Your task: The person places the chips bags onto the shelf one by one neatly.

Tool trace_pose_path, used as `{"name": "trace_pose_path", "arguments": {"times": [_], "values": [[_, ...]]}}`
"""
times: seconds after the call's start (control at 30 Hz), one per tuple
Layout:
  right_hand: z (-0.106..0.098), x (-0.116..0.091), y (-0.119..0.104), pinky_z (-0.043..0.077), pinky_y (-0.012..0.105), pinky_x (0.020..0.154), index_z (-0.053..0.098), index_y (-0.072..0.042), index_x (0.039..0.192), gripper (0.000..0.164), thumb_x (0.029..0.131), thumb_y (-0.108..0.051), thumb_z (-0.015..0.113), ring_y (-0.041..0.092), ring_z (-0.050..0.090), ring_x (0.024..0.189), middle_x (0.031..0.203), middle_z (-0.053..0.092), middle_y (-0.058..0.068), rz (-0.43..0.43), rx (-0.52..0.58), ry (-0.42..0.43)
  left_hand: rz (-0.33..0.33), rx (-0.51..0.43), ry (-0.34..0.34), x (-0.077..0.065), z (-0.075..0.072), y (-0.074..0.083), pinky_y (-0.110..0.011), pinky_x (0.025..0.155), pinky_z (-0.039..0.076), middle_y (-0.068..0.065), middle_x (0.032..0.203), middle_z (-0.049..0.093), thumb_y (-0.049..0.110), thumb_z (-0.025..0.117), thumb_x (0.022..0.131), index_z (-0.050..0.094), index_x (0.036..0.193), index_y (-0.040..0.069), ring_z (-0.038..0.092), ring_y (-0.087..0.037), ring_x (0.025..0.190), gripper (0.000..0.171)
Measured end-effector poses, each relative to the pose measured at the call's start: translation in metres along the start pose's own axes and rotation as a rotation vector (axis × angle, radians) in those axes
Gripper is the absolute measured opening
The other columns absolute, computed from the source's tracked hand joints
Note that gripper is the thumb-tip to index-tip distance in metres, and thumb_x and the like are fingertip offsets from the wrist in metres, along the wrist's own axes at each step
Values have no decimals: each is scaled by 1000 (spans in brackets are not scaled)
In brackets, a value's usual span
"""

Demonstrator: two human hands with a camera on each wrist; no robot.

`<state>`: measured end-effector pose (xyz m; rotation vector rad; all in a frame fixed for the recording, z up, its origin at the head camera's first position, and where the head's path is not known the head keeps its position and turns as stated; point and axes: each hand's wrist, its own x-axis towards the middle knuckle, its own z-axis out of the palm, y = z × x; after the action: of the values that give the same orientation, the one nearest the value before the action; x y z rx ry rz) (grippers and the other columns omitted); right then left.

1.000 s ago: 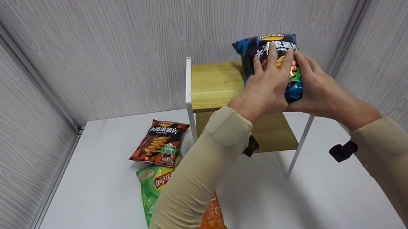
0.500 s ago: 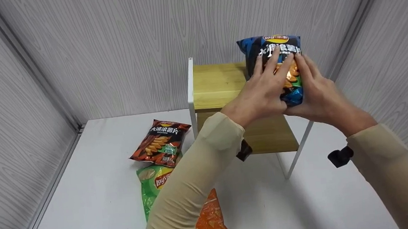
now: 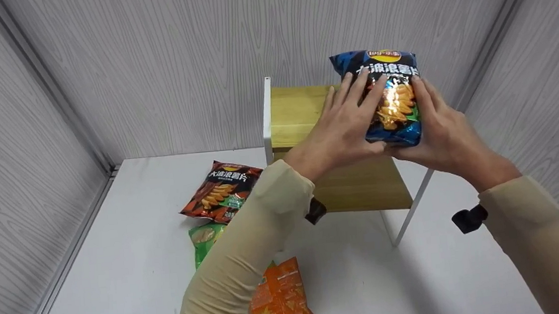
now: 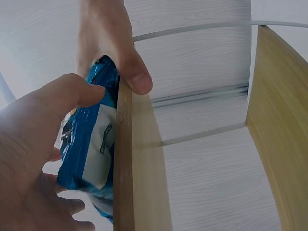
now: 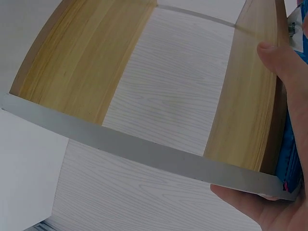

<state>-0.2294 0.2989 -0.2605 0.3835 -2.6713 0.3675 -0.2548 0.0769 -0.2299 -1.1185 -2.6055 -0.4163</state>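
Note:
A blue and black bag of potato chips (image 3: pixel 395 100) stands on the wooden top board of a small white-framed shelf (image 3: pixel 298 113), at its right end. My left hand (image 3: pixel 339 130) has its fingers spread straight over the bag's left side, thumb along the bottom edge. From the other side my right hand (image 3: pixel 450 136) presses the bag's right side with fairly straight fingers. In the left wrist view, my right thumb (image 4: pixel 137 79) reaches under the top board, and the bag's blue bottom (image 4: pixel 91 144) overhangs the board's front edge.
On the white table left of the shelf lie a red and black chip bag (image 3: pixel 220 191), a green bag (image 3: pixel 204 243) partly behind my left sleeve, and an orange bag (image 3: pixel 283 299). The shelf's lower board (image 3: pixel 367 192) sits beneath my hands. Grey wood-patterned walls enclose the area.
The bag has shifted slightly right and its front has turned more toward me. My left hand has slid left across it, uncovering more of its front. My right hand stays at its right side.

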Motion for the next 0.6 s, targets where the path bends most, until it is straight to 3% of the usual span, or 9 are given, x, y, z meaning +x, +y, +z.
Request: {"name": "trace_pose_path", "arguments": {"times": [0.3,0.6], "values": [[-2,3,-1,43,70,98,-1,-23,160,122,75,-48,83,55,50,121,164,16,19,-21,4,2,70,-28,220,-33,-18,-15,-45,127,8,-12,166,18,39,60,95,20,159,13,10,-29,155,79],[-3,-2,5,39,72,100,-5,-26,160,124,75,-48,82,56,47,121,165,13,16,13,20,-16,56,-82,387,-66,-24,-42,-37,127,7,-10,162,28,26,58,97,28,156,13,18,-26,154,68]]}}
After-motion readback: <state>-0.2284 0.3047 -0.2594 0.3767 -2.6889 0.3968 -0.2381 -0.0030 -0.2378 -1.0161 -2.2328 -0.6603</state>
